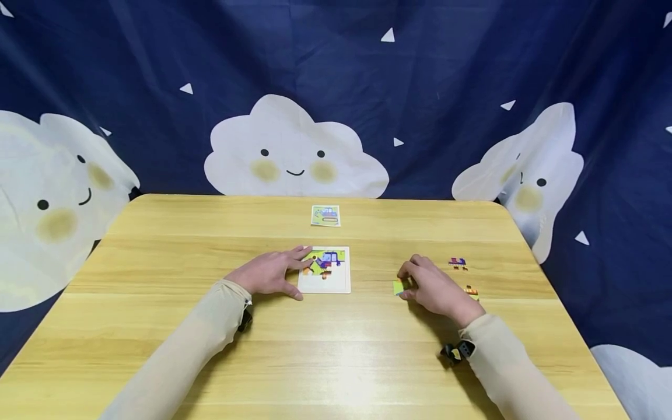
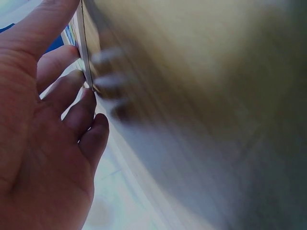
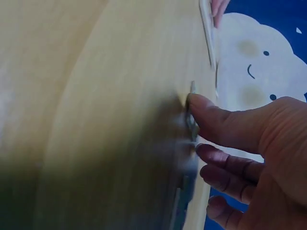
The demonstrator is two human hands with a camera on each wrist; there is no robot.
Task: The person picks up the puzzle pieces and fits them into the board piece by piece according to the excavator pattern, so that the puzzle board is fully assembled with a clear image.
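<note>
A white-framed jigsaw tray [image 1: 336, 286] lies mid-table, its upper part filled with joined pieces of a blue digger picture [image 1: 326, 257]. My left hand [image 1: 270, 272] rests at the tray's left side, fingers spread, with fingertips over the frame; in the left wrist view the fingers [image 2: 88, 108] reach the tray's edge. To the right, my right hand [image 1: 433, 286] pinches a green puzzle piece [image 1: 398, 287] between thumb and fingers. The right wrist view shows that piece [image 3: 192, 122] edge-on at the thumb tip, close over the table.
Loose puzzle pieces lie right of my right hand: a purple and orange one [image 1: 458, 263] farther back and an orange and green one [image 1: 472, 291] partly behind the wrist. A small digger picture card [image 1: 325, 216] lies behind the tray. A dark blue cloud-print curtain [image 1: 336, 70] hangs beyond the wooden table [image 1: 315, 361].
</note>
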